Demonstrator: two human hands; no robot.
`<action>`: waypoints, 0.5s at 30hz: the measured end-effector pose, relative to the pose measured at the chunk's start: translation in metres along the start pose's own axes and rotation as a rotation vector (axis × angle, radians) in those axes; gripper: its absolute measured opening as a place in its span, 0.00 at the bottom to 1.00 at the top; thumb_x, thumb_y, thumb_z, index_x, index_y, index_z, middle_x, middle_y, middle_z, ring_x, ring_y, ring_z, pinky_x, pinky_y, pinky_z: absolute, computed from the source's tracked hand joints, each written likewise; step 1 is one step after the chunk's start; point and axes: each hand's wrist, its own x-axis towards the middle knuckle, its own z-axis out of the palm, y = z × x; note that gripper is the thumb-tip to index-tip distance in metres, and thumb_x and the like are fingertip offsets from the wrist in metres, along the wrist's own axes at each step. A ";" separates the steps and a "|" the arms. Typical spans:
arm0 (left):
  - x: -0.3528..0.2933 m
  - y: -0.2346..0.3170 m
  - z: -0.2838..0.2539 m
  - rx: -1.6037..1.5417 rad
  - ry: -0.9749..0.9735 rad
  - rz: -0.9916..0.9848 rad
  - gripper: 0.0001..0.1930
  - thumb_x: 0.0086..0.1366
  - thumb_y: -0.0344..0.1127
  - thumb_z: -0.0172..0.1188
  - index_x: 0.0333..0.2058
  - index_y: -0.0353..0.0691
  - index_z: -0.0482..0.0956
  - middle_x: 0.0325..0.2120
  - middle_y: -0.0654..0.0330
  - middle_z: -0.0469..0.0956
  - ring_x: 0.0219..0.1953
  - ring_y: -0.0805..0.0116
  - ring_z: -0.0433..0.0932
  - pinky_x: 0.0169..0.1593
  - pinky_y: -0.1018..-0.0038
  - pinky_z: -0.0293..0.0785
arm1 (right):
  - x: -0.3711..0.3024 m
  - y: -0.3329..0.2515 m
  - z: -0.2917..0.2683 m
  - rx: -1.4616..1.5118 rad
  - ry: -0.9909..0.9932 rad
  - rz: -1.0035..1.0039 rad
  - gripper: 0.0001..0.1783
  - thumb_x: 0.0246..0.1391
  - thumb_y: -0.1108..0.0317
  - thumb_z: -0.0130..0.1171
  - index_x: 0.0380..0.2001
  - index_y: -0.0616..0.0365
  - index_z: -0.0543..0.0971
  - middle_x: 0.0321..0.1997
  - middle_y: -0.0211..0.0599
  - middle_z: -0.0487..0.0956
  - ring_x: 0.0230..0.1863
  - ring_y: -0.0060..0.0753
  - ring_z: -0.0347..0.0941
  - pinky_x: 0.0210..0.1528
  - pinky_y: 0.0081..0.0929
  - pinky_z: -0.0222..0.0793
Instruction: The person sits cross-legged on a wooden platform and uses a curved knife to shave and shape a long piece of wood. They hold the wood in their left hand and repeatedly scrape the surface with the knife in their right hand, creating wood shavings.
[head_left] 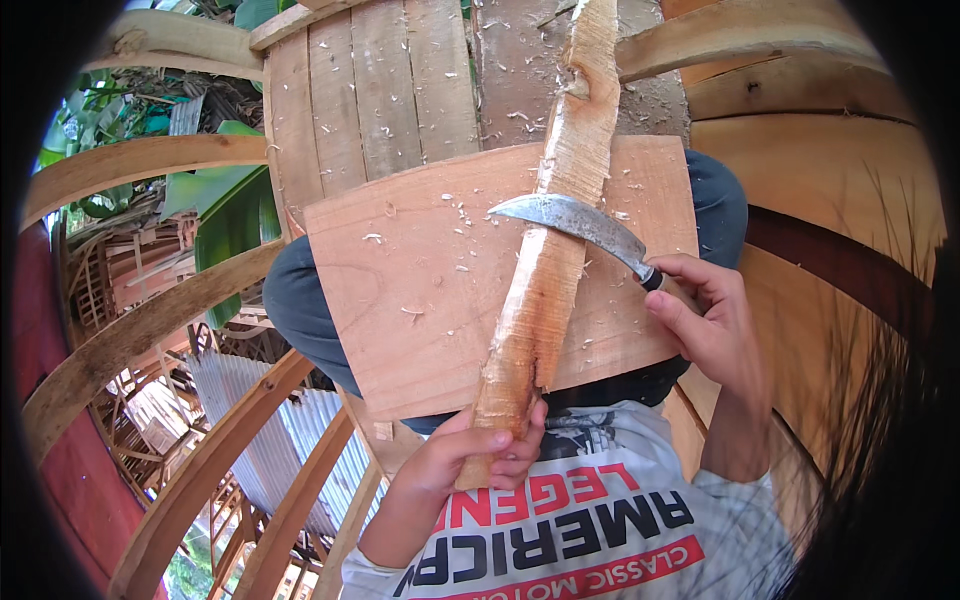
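Observation:
A long, rough strip of pale wood (545, 290) slants from my lap up past the far edge of a board. My left hand (487, 447) is wrapped round its near end, close to my shirt. In my right hand (708, 312) is the handle of a curved knife (575, 220). Its grey blade lies across the middle of the strip, with the tip pointing left. Beneath the strip, a flat wooden board (400, 290) rests over my crossed legs, with pale shavings scattered on it.
Slatted planks (375, 90) strewn with shavings stretch beyond the board. Curved wooden bars (150, 165) run along the left side, with a green leaf (230, 230) and corrugated metal sheets (245, 400) beyond them. Wide wooden panels (800, 170) stand at the right.

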 end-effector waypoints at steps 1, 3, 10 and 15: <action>0.000 0.001 0.001 0.000 0.006 0.010 0.21 0.58 0.36 0.58 0.47 0.38 0.62 0.23 0.65 0.60 0.22 0.78 0.59 0.24 0.81 0.57 | 0.001 -0.002 0.002 0.005 0.032 0.023 0.16 0.51 0.73 0.63 0.43 0.70 0.76 0.34 0.34 0.80 0.37 0.17 0.73 0.41 0.17 0.68; 0.000 0.000 0.008 0.063 0.036 0.047 0.20 0.58 0.39 0.55 0.45 0.35 0.63 0.22 0.66 0.60 0.22 0.79 0.59 0.24 0.81 0.57 | -0.002 -0.001 0.007 -0.022 -0.009 -0.008 0.16 0.51 0.73 0.62 0.42 0.70 0.76 0.34 0.35 0.80 0.38 0.18 0.73 0.42 0.18 0.68; -0.005 -0.003 0.003 0.051 0.027 0.033 0.22 0.60 0.39 0.57 0.48 0.34 0.62 0.23 0.61 0.63 0.21 0.75 0.64 0.24 0.77 0.64 | -0.003 0.002 -0.003 0.189 0.351 0.099 0.13 0.54 0.72 0.59 0.42 0.62 0.72 0.21 0.19 0.69 0.19 0.05 0.58 0.20 0.11 0.54; -0.003 0.002 0.009 0.168 0.008 0.048 0.23 0.62 0.41 0.55 0.50 0.33 0.62 0.24 0.58 0.67 0.23 0.72 0.69 0.27 0.74 0.71 | -0.019 0.008 0.013 -0.127 0.049 -0.100 0.13 0.52 0.72 0.61 0.38 0.60 0.68 0.18 0.23 0.68 0.17 0.09 0.56 0.17 0.16 0.50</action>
